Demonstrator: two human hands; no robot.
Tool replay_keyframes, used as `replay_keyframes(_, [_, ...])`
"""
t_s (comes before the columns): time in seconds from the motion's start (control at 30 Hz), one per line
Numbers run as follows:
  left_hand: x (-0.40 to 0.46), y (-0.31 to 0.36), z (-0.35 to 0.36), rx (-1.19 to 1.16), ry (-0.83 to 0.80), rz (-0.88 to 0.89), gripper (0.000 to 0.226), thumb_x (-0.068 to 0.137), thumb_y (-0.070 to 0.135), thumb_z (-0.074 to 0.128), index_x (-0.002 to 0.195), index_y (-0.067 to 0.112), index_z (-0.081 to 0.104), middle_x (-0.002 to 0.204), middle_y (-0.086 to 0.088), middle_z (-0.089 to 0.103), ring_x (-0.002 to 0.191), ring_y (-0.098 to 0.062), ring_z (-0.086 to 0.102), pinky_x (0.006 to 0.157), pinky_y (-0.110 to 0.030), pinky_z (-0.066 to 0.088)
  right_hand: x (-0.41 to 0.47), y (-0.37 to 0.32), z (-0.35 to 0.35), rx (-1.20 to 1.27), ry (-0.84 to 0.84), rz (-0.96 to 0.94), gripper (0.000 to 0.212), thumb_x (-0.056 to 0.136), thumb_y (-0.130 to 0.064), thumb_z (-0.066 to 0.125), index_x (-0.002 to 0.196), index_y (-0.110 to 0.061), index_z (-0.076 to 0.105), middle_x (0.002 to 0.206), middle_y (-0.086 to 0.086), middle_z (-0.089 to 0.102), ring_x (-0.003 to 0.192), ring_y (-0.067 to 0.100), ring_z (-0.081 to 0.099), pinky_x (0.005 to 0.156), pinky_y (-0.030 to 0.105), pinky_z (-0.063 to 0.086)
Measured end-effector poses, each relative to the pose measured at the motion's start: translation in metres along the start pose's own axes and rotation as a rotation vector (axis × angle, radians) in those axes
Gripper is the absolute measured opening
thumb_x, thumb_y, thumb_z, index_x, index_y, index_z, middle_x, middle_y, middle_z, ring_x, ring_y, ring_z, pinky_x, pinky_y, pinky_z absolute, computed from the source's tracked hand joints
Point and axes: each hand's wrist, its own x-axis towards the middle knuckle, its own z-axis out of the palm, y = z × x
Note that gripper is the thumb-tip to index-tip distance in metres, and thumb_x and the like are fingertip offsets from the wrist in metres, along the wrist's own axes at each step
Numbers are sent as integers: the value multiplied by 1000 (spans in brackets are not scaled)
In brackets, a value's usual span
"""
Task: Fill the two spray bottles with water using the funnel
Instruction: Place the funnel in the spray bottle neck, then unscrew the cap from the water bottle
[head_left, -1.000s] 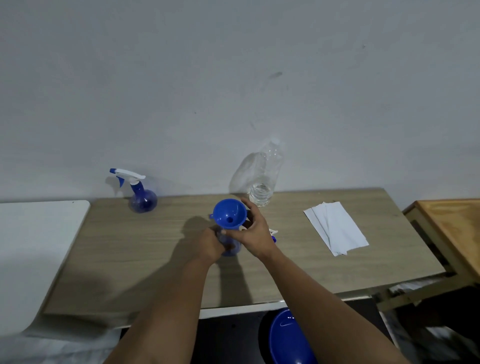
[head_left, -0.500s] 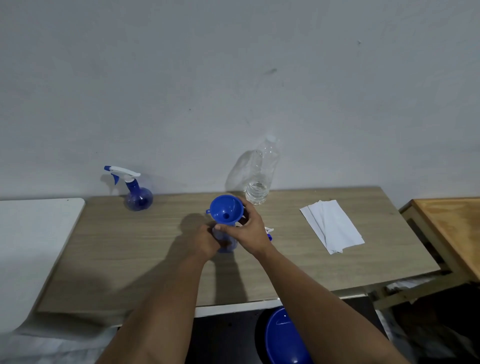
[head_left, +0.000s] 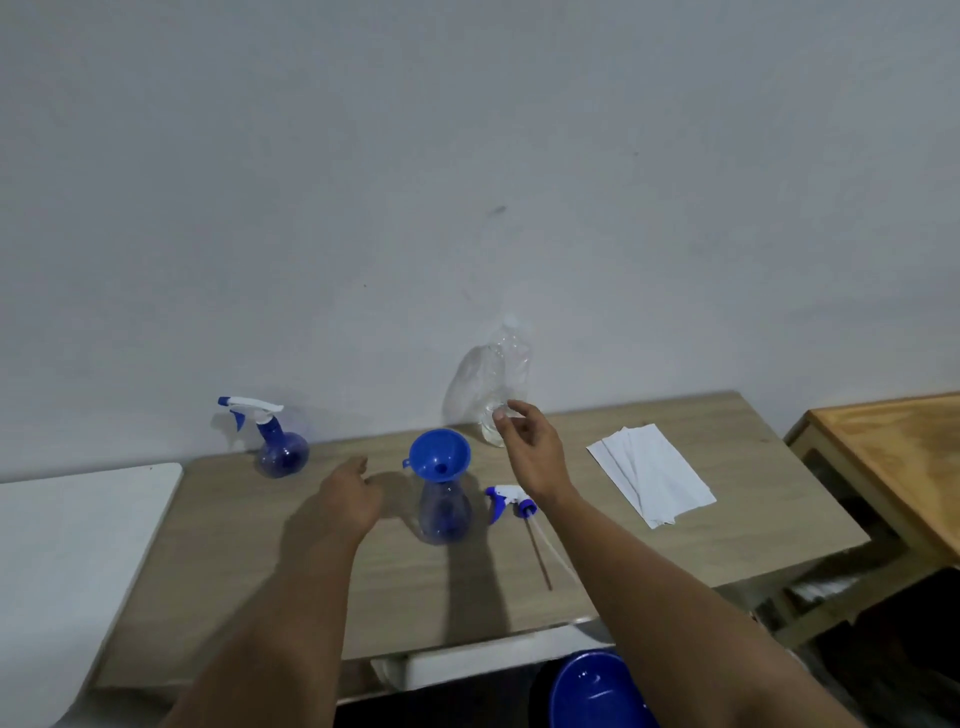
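Left of the uncapped blue round-bellied spray bottle (head_left: 444, 512), the left hand (head_left: 349, 499) has let go, empty. The blue plastic funnel (head_left: 439, 460) now sits unaided in its neck. Right of it, the right hand (head_left: 530, 449), empty, reaches the clear plastic water bottle (head_left: 503, 387); pouring likely follows.

The funnel (head_left: 439, 459) is solid bright blue, and it sits in a translucent blue bottle (head_left: 444, 512); the second bottle (head_left: 282, 453) is a deeper blue with a white sprayer tipped in blue. The loose sprayer (head_left: 508, 500) is white with a blue trigger and collar. The table (head_left: 218, 561) shows pale wood grain, the paper (head_left: 652, 480) is plain white, the water bottle (head_left: 503, 379) is clear, and the wall (head_left: 467, 156) is grey-white.
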Motion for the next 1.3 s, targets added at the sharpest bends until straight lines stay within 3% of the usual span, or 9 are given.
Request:
replay_keyframes(0.07, [9, 26, -11, -56, 75, 0, 47, 95, 18, 52, 141, 13, 54, 143, -10, 57, 129, -31, 54, 112, -40, 40, 9, -12, -10, -50, 50, -9, 42, 98, -49, 66, 133, -25, 63, 106, -8, 71, 99, 2, 67, 97, 31, 53])
replay_keyframes(0.2, [13, 87, -13, -68, 126, 128, 49, 93, 36, 57, 138, 17, 57, 139, -1, 60, 124, -25, 58, 105, -39, 44, 34, -37, -25, -153, 118, -27, 44, 98, -52, 62, 132, -25, 63, 110, -8, 69, 104, 12, 66, 101, 37, 54])
replay_keyframes(0.33, [17, 138, 8, -10, 38, 270, 62, 85, 45, 65, 139, 17, 56, 139, -2, 60, 124, -25, 58, 103, -39, 47, 62, -57, -31, -255, 138, -69, 49, 99, -49, 61, 139, -21, 59, 129, 1, 67, 120, 18, 63, 103, 35, 51])
replay_keyframes(0.43, [26, 167, 30, 76, -35, 333, 54, 83, 42, 70, 129, 13, 61, 126, -5, 66, 113, -27, 63, 92, -36, 50, 86, -65, -28, -331, 105, -92, 55, 99, -45, 63, 146, -18, 54, 142, 5, 60, 130, 20, 58, 107, 37, 48])
replay_keyframes(0.6, [65, 192, 66, 80, -108, 346, 62, 74, 54, 77, 125, 26, 57, 115, 6, 69, 104, -21, 65, 85, -34, 52, 130, -66, -18, -397, 7, -129, 63, 98, -41, 66, 153, -19, 45, 153, 6, 52, 139, 23, 51, 112, 39, 44])
replay_keyframes(0.7, [84, 198, 81, -31, -132, 352, 58, 76, 45, 81, 125, 27, 55, 107, 10, 65, 100, -18, 64, 81, -30, 46, 148, -56, -7, -362, -25, -143, 57, 97, -38, 68, 148, -20, 51, 146, 2, 59, 133, 22, 55, 105, 32, 45])
replay_keyframes(0.87, [96, 199, 97, -141, -159, 331, 70, 83, 29, 78, 144, 20, 45, 136, 0, 60, 125, -23, 58, 94, -28, 43, 145, -39, -6, -242, 75, -179, 35, 96, -38, 68, 127, -24, 64, 120, -8, 71, 111, 13, 64, 88, 25, 48])
replay_keyframes(0.97, [89, 201, 101, -147, -196, 343, 81, 78, 36, 82, 147, 23, 42, 145, 1, 54, 132, -21, 52, 101, -30, 43, 132, -36, -22, -243, 115, -190, 37, 96, -43, 68, 128, -25, 66, 121, -11, 72, 112, 10, 64, 92, 25, 51])
replay_keyframes(1.3, [34, 198, 112, -216, -337, 378, 75, 75, 37, 87, 139, 28, 49, 141, 2, 55, 128, -17, 54, 95, -29, 43, 82, -31, -66, -294, 130, -169, 42, 89, -45, 76, 125, -24, 69, 123, -9, 71, 117, 10, 63, 100, 31, 52])
